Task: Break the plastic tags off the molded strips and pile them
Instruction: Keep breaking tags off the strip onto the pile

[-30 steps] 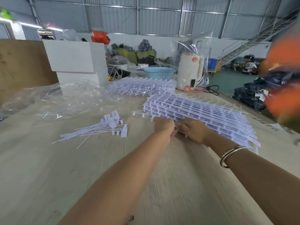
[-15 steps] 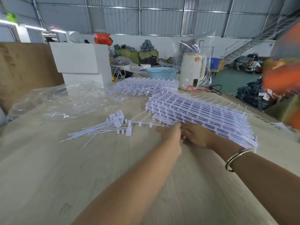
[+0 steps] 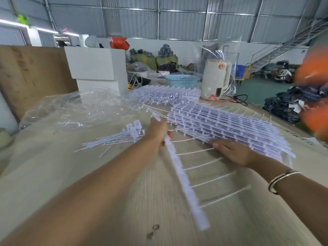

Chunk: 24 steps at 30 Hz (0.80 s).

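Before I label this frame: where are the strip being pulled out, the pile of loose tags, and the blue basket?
molded strip (image 3: 184,185), head view: middle of its white spine.
pile of tags (image 3: 115,140), head view: its bundled thin stems.
blue basket (image 3: 182,82), head view: its front wall.

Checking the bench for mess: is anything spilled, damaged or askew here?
Nothing stands out. The left hand grips a molded strip, the right hand rests on the stacked strips, and loose tags lie piled.

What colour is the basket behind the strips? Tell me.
Light blue basket, clearest in the head view.
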### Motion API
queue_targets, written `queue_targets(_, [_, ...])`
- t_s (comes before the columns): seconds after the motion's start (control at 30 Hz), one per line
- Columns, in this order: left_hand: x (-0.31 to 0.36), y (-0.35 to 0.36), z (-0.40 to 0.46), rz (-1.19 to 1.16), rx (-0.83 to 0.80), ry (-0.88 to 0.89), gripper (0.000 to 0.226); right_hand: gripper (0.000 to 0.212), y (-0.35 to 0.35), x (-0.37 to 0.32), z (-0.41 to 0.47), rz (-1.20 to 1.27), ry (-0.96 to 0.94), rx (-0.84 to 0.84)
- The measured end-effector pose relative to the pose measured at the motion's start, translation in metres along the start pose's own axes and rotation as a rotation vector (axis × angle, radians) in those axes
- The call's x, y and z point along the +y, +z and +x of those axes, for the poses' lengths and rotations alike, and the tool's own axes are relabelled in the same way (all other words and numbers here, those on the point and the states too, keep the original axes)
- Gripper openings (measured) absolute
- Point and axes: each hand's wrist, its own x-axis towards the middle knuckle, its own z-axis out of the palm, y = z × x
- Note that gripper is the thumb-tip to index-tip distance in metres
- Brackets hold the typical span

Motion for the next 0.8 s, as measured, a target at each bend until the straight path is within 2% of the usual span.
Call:
queue_targets(0.1, [0.013,-0.036,0.012,0.181,0.040,0.131,0.033,0.043,0.002,-0.008,-0.003,-0.076,-0.044,0.083])
queue_targets(0.2, [0.020,-0.072,0.012,0.377,0.018,0.263,0.026,0.036,0.000,-0.035,-0.003,0.049,-0.106,0.344])
queue_targets(0.33, [0.021,-0.110,0.003,0.370,-0.165,0.303,0.025,0.036,-0.006,-0.072,0.004,0.443,-0.137,0.661])
queue_targets(0.43, [0.016,-0.128,-0.009,0.458,-0.379,0.321,0.027,0.029,-0.013,-0.097,0.011,0.501,-0.174,0.769])
queue_targets(0.5, [0.010,-0.132,-0.015,0.565,-0.488,0.310,0.027,0.019,-0.010,-0.111,0.016,0.453,-0.177,0.670])
queue_targets(0.67, [0.000,-0.133,-0.017,0.753,-0.555,0.276,0.024,0.041,0.023,-0.133,0.025,0.674,-0.046,0.172])
queue_targets(0.8, [-0.002,-0.136,-0.022,0.807,-0.612,0.267,0.023,0.022,0.053,-0.143,0.021,0.996,-0.008,0.096])
